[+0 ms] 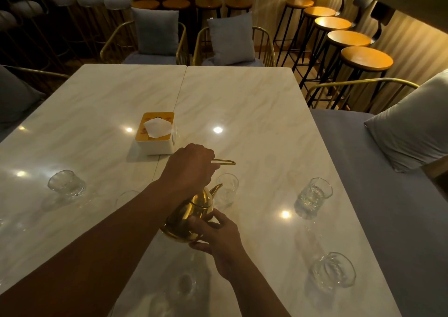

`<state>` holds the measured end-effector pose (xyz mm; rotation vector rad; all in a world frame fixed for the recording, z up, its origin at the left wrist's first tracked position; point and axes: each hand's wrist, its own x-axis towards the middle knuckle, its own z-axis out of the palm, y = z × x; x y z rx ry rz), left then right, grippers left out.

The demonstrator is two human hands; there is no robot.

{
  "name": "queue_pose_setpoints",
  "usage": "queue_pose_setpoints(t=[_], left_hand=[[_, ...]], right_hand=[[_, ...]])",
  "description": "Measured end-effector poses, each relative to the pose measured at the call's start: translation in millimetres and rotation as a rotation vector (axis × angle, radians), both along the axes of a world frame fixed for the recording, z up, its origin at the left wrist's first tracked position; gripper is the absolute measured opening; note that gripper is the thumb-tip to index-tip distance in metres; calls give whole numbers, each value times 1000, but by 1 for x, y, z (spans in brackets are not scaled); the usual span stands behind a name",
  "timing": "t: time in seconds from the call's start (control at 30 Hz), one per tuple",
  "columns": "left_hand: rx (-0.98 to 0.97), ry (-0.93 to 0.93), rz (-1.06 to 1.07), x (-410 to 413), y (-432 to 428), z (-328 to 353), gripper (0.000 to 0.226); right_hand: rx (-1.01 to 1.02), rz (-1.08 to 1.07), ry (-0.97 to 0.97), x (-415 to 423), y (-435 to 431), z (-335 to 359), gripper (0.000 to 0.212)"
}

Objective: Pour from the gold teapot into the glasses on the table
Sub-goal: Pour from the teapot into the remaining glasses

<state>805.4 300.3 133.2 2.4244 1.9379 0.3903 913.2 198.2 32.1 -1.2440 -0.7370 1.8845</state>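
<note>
The gold teapot (188,216) is tilted over the marble table (254,113), its spout aimed at a clear glass (228,190) just beyond it. My left hand (191,166) grips the teapot's thin gold handle from above. My right hand (215,235) cups the pot's lower body from the near side. Other glasses stand at the left (66,183), at the right (312,198), near right (333,271) and near me (186,285). One more glass (124,196) is half hidden behind my left forearm. I cannot see any stream of liquid.
A white and orange tissue box (155,132) stands mid-table behind my left hand. Gold-framed chairs with grey cushions (230,40) line the far edge. A grey bench with a pillow (412,127) runs along the right. Wooden bar stools (366,58) stand at the back right.
</note>
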Motion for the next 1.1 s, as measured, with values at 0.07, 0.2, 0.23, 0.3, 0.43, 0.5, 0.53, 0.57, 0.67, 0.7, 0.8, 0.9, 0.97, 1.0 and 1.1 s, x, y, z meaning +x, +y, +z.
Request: queue_pose_setpoints(t=[0.07, 0.2, 0.23, 0.3, 0.43, 0.5, 0.53, 0.57, 0.67, 0.7, 0.8, 0.9, 0.97, 1.0, 1.1], left_hand=[[-1, -3, 0, 0, 0, 0, 34], [-5, -16, -3, 0, 0, 0, 33], [-5, -15, -3, -1, 0, 0, 33], [-4, -13, 1, -1, 0, 0, 33], [4, -9, -2, -2, -1, 0, 33], [1, -5, -1, -2, -1, 1, 32], [-3, -8, 1, -1, -1, 1, 31], [-4, -13, 2, -1, -1, 2, 31], [2, -25, 5, -1, -1, 3, 32], [-3, -25, 5, -1, -1, 3, 31], [-10, -17, 3, 0, -2, 5, 32], [-9, -7, 5, 1, -2, 6, 33], [-9, -12, 4, 1, -3, 6, 33], [-9, -12, 5, 1, -3, 6, 33], [-17, -9, 12, 1, -3, 7, 34]], right_hand=[[-5, -3, -2, 0, 0, 1, 59], [-22, -7, -5, -1, 1, 2, 58], [-21, -4, -5, 0, 1, 3, 58], [-19, 1, -3, 0, 0, 3, 55], [-16, 0, 13, 1, -2, 6, 47], [-21, -3, 11, 0, -1, 7, 47], [-26, -3, 11, 0, -1, 7, 48], [-31, -2, 13, -1, -1, 7, 49], [-37, -2, 13, -1, -1, 7, 51], [-39, -6, 12, -1, -1, 7, 51], [-31, -3, 16, 0, -1, 7, 53], [-27, 2, 15, 0, -2, 6, 58], [-31, -4, 17, 0, -2, 6, 56], [-31, -6, 19, 0, -2, 6, 55], [-32, -4, 23, 0, -1, 6, 56]])
